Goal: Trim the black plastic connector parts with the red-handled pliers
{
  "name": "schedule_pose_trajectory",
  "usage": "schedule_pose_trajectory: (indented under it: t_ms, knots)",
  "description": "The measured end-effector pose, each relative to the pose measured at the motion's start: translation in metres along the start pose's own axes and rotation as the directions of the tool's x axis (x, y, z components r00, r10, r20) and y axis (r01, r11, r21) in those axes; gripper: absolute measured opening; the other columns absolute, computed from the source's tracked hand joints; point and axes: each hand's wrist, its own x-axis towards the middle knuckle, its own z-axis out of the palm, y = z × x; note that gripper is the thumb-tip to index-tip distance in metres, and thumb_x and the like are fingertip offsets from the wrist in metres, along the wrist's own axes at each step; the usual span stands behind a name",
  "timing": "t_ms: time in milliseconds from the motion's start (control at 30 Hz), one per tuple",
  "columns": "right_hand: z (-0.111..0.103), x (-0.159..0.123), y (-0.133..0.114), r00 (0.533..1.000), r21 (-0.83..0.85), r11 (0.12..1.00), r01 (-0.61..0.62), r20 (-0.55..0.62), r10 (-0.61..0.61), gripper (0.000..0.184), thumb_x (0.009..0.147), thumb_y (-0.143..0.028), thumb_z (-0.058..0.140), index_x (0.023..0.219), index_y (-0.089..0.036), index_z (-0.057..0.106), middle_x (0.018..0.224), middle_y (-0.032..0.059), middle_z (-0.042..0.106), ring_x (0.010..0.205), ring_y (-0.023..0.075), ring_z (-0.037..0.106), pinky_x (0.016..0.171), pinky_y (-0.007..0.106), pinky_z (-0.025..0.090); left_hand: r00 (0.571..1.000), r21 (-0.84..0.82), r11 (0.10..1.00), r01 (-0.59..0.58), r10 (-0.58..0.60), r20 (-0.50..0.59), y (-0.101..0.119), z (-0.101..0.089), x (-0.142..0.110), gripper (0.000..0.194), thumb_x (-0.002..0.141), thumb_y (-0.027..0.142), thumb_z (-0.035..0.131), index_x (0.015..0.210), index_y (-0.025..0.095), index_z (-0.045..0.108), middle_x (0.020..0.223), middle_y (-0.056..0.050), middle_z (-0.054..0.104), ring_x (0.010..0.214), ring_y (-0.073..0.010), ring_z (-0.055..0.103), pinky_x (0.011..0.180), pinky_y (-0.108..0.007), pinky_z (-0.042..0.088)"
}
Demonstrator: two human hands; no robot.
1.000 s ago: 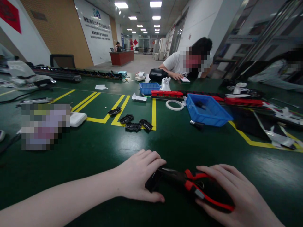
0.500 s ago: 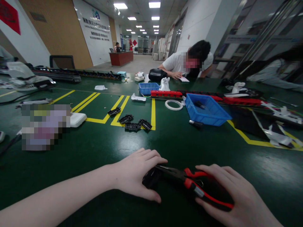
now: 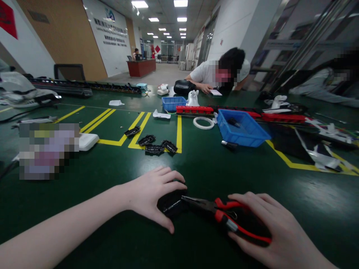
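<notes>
My left hand [image 3: 151, 190] curves around a black plastic part [image 3: 171, 204] on the green table, fingers at its far side and thumb stretched along the near side. Its left end is hidden under the palm. In my right hand [image 3: 270, 224] are long-nose pliers [image 3: 220, 210] with red and black handles, pointing left. The pliers' narrow tips meet the right end of the black part; whether they pinch it I cannot tell. Beyond my hands lie several similar black parts [image 3: 154, 149] near the yellow tape lines.
A blue bin [image 3: 242, 134] holding a dark item stands right of centre, a small black piece [image 3: 229, 145] before it. Behind are a tape roll [image 3: 203, 123], red rail pieces [image 3: 194, 110] and a smaller blue bin [image 3: 174, 102]. Another person [image 3: 224, 71] sits across the table.
My left hand has shifted left and opened wider around the black part, showing more of it. The pliers have moved slightly left, still held in my right hand. The whole view has shifted a little.
</notes>
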Motion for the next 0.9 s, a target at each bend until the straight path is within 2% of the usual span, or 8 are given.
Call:
schedule_pose_trajectory:
  t_ms: [100, 167, 300, 433, 667, 900]
  knots:
    - [0.0, 0.001, 0.0, 1.0, 0.0, 1.0, -0.002, -0.004, 0.002, 0.046, 0.076, -0.041, 0.067, 0.119, -0.026, 0.059, 0.1, 0.0069, 0.071, 0.086, 0.0242, 0.066, 0.072, 0.039, 0.053, 0.999, -0.01, 1.0, 0.018, -0.018, -0.044, 0.001, 0.003, -0.001, 0.072, 0.069, 0.064, 0.077, 0.122, 0.021, 0.056, 0.127, -0.008, 0.056, 0.106, -0.027, 0.054, 0.087, -0.036, 0.043]
    - [0.0, 0.001, 0.001, 1.0, 0.005, 1.0, 0.004, -0.017, -0.004, 0.045, 0.077, -0.041, 0.066, 0.119, -0.026, 0.059, 0.1, 0.0067, 0.071, 0.087, 0.0241, 0.066, 0.073, 0.039, 0.054, 0.997, 0.01, 0.999, 0.043, -0.042, -0.064, 0.0, 0.005, -0.001, 0.062, 0.071, 0.067, 0.074, 0.107, 0.019, 0.058, 0.112, -0.006, 0.06, 0.094, -0.0236, 0.056, 0.078, -0.033, 0.043]
    - [-0.001, 0.002, 0.005, 0.999, -0.027, 0.999, 0.039, -0.025, -0.04, 0.047, 0.077, -0.041, 0.066, 0.121, -0.026, 0.059, 0.1, 0.0073, 0.071, 0.086, 0.0245, 0.067, 0.072, 0.038, 0.054, 0.997, 0.113, 0.992, 0.056, -0.051, -0.051, 0.001, 0.008, 0.0, 0.051, 0.079, 0.068, 0.064, 0.09, 0.019, 0.056, 0.087, -0.003, 0.058, 0.077, -0.0197, 0.054, 0.067, -0.032, 0.039]
    - [-0.001, 0.001, 0.004, 0.996, -0.07, 0.995, 0.069, -0.045, -0.072, 0.047, 0.078, -0.042, 0.066, 0.121, -0.025, 0.059, 0.1, 0.0079, 0.071, 0.087, 0.0247, 0.066, 0.074, 0.039, 0.053, 0.996, 0.182, 0.981, 0.071, -0.061, -0.058, 0.006, 0.011, 0.0, 0.043, 0.082, 0.06, 0.062, 0.088, 0.018, 0.056, 0.084, -0.002, 0.059, 0.074, -0.0194, 0.056, 0.065, -0.033, 0.041]
    - [-0.001, 0.001, -0.001, 0.997, -0.043, 0.999, 0.026, -0.067, -0.029, 0.043, 0.081, -0.043, 0.063, 0.12, -0.024, 0.058, 0.099, 0.0081, 0.07, 0.084, 0.0239, 0.066, 0.071, 0.038, 0.053, 0.98, 0.072, 0.981, 0.18, -0.173, -0.095, 0.018, 0.016, 0.002, 0.032, 0.085, 0.05, 0.061, 0.085, 0.019, 0.053, 0.076, 0.001, 0.059, 0.062, -0.0154, 0.054, 0.057, -0.028, 0.04]
    - [-0.003, 0.001, 0.002, 0.999, -0.03, 1.0, -0.001, -0.051, -0.001, 0.046, 0.081, -0.045, 0.063, 0.121, -0.025, 0.057, 0.098, 0.0081, 0.07, 0.081, 0.0243, 0.067, 0.069, 0.037, 0.054, 0.973, 0.019, 0.978, 0.207, -0.204, -0.105, 0.02, 0.015, 0.003, 0.031, 0.088, 0.05, 0.057, 0.092, 0.019, 0.05, 0.077, 0.0, 0.061, 0.062, -0.016, 0.057, 0.054, -0.026, 0.04]
